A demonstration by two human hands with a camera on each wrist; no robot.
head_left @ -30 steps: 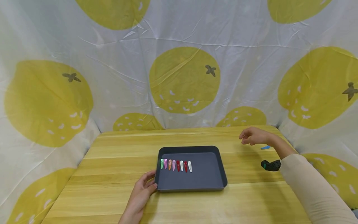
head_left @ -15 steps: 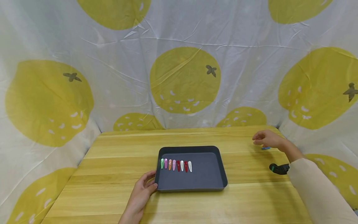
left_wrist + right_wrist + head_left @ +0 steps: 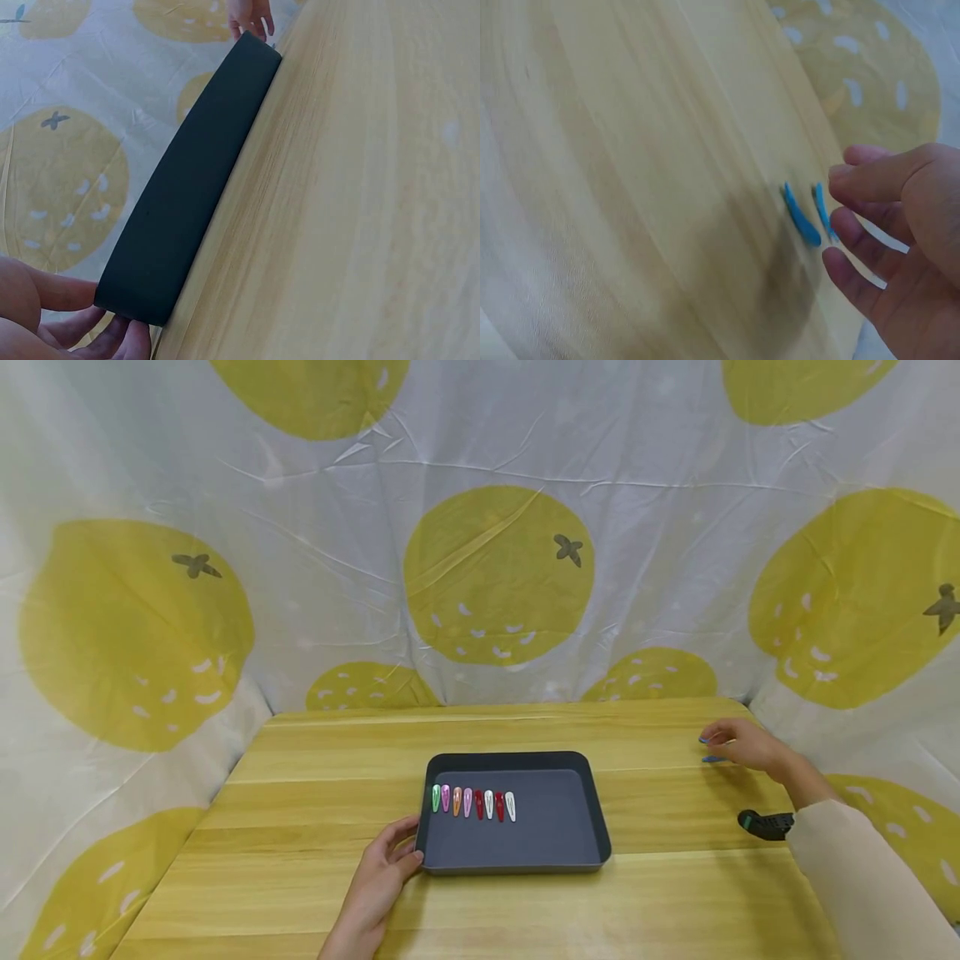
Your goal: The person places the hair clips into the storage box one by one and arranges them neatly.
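Note:
My left hand [image 3: 381, 878] grips the near left corner of a dark grey baking tray [image 3: 525, 852], thumb on the near side and fingers along the left wall. In the left wrist view the fingers [image 3: 71, 291] touch the end of the tray [image 3: 187, 187]. Inside the tray several snap hair clips [image 3: 478, 804] in green, pink, orange, red and white lie in a row. Over the table's far right, my right hand [image 3: 746, 748] hovers with bent, parted fingers. Two blue hair clips [image 3: 801, 217] lie beneath it on the table; the right one is partly covered by fingertips.
The wooden table [image 3: 315, 777] reaches back to a white curtain [image 3: 660, 552] printed with yellow fruit, which also hangs at both sides. A black perforated device [image 3: 767, 824] with a green band sits under the right forearm.
My right hand has moved right and slightly nearer, over the blue hair clips, and a second blue clip has come into sight. The left hand and tray have stayed put.

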